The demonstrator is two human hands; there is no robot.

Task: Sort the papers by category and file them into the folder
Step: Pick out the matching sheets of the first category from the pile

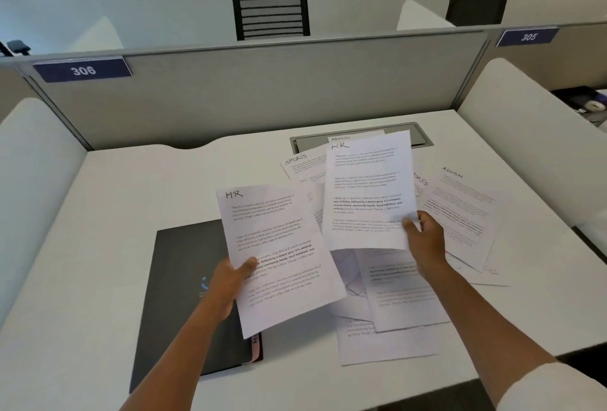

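fingers [250, 263] of both hands on "hr" sheets [279, 253]; "sports", "admin" pgs nearby

From my feed, the white rectangular desk [131, 200] looks like smooth matt laminate, no glare at all. The thin white printed paper sheets [460, 213] are matt, and the one in my left hand curls a bit. The dark grey flat folder [184, 263] has a slight satin sheen, plastic or coated card, can't tell. The grey divider panel [262, 92] looks like rough woven cloth with a metal top rail.
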